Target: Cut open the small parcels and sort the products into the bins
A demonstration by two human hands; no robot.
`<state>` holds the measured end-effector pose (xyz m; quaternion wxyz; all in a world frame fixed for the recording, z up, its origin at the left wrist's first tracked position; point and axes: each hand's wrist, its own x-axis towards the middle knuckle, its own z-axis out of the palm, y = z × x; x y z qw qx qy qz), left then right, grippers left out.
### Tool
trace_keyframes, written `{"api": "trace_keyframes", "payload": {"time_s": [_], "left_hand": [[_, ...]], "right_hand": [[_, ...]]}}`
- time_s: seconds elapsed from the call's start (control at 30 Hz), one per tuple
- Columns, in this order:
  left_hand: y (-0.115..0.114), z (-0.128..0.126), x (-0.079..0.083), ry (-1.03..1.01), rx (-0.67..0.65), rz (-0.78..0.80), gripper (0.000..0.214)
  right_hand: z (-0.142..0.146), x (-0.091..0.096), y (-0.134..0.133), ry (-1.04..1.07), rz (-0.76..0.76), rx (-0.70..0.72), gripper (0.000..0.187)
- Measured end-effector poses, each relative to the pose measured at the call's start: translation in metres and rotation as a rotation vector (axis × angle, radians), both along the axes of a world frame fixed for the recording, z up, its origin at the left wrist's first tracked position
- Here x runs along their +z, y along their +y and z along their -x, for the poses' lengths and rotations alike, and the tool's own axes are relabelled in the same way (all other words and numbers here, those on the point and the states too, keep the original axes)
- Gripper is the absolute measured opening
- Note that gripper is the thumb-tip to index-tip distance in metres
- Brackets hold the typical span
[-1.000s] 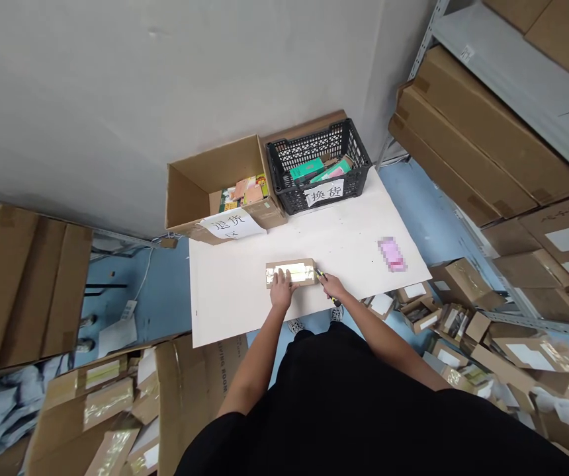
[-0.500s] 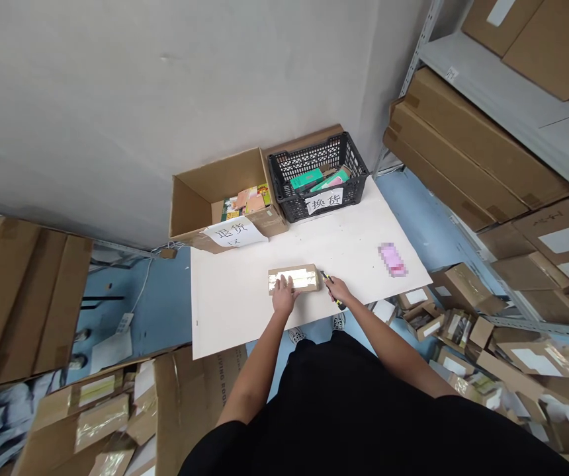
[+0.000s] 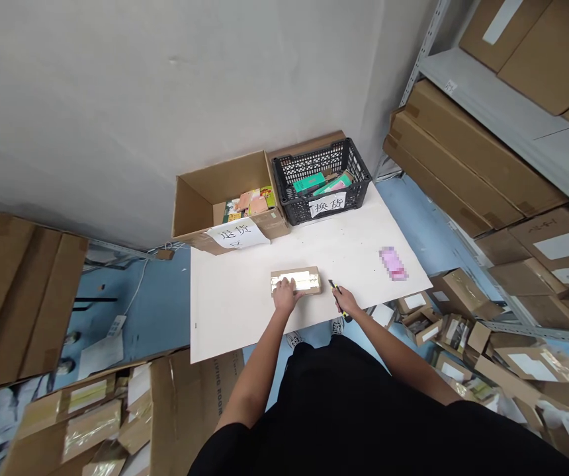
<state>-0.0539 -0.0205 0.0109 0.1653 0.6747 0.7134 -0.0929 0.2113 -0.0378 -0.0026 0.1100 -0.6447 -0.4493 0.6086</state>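
- Parcel down on the white surface, about midway between the left and right edges and closer to the near edge than the far one, long side running roughly along that near edge!
- Shiny tape over a pale label up top; glare hides the writing, so I'd trust touch over sight for any seam.
- In comes my left hand for the steadying job: fingers slightly apart, laid over the parcel's left half, thumb by its near side, not wrapped round it. Good bracing, I'd say, wants firm pressure without denting the cardboard.
- And the right hand has the black-and-yellow knife, fingers closed round the handle! It hangs by the near edge, tip angled towards the far edge and a little left.
- Clear gap between tip and parcel's right end. How much blade is out? Too small to tell; a short length would be the safer choice.
- Left fingers on one half, knife off the other end: a sound arrangement in my book. Any stroke should run shallow and well clear of those fingers.
- Further out, a pink item, blurred, near the right edge, safely apart from the knife.
- Along the far edge, side by side: an open carton to the left, a black crate to the right, both wearing paper signs. Plenty of elbow room between them and my wrists!
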Motion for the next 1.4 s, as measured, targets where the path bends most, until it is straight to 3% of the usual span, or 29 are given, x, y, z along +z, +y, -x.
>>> {"api": "trace_keyframes", "payload": {"time_s": [0.2, 0.37, 0.47, 0.53, 0.6, 0.67, 0.77, 0.83, 0.93, 1.03, 1.17, 1.27, 1.4], "left_hand": [[0.025, 0.029, 0.009, -0.001, 0.024, 0.021, 0.067], [-0.003, 0.014, 0.005, 0.101, 0.120, 0.076, 0.075], [-0.018, -0.003, 0.006, 0.070, 0.095, 0.175, 0.063], [-0.016, -0.009, 0.010, 0.074, 0.060, 0.155, 0.054], [-0.005, -0.008, 0.014, 0.091, -0.021, 0.085, 0.057], [0.013, -0.004, 0.017, 0.062, -0.206, 0.066, 0.072], [0.037, 0.005, 0.016, -0.070, -0.545, 0.149, 0.086], [0.044, 0.008, 0.012, -0.134, -0.623, 0.202, 0.085], [0.038, -0.004, 0.003, -0.102, -0.497, 0.217, 0.088], [0.020, -0.036, -0.006, 0.012, -0.272, 0.167, 0.102], [-0.004, -0.080, -0.013, 0.087, -0.057, 0.113, 0.094], [-0.014, -0.090, -0.014, 0.098, 0.008, 0.095, 0.089], [-0.016, -0.084, -0.012, 0.079, 0.019, 0.070, 0.089]], "right_hand": [[0.065, -0.008, 0.019, -0.141, -0.073, -0.131, 0.041], [0.091, -0.002, 0.080, -0.429, -0.204, -0.145, 0.050], [0.090, 0.002, 0.118, -0.460, -0.257, -0.105, 0.054], [0.084, 0.001, 0.129, -0.423, -0.267, -0.116, 0.053], [0.077, -0.002, 0.122, -0.371, -0.247, -0.158, 0.048], [0.070, -0.009, 0.098, -0.314, -0.214, -0.161, 0.046], [0.063, -0.021, 0.051, -0.259, -0.153, -0.088, 0.056], [0.061, -0.026, 0.033, -0.275, -0.105, -0.089, 0.061], [0.059, -0.022, 0.044, -0.348, -0.112, -0.112, 0.067], [0.056, -0.010, 0.084, -0.412, -0.240, -0.091, 0.066], [0.044, 0.001, 0.123, -0.415, -0.396, -0.133, 0.041], [0.022, -0.003, 0.119, -0.325, -0.307, -0.254, 0.036], [-0.013, -0.017, 0.078, -0.105, -0.117, -0.106, 0.047]]}}
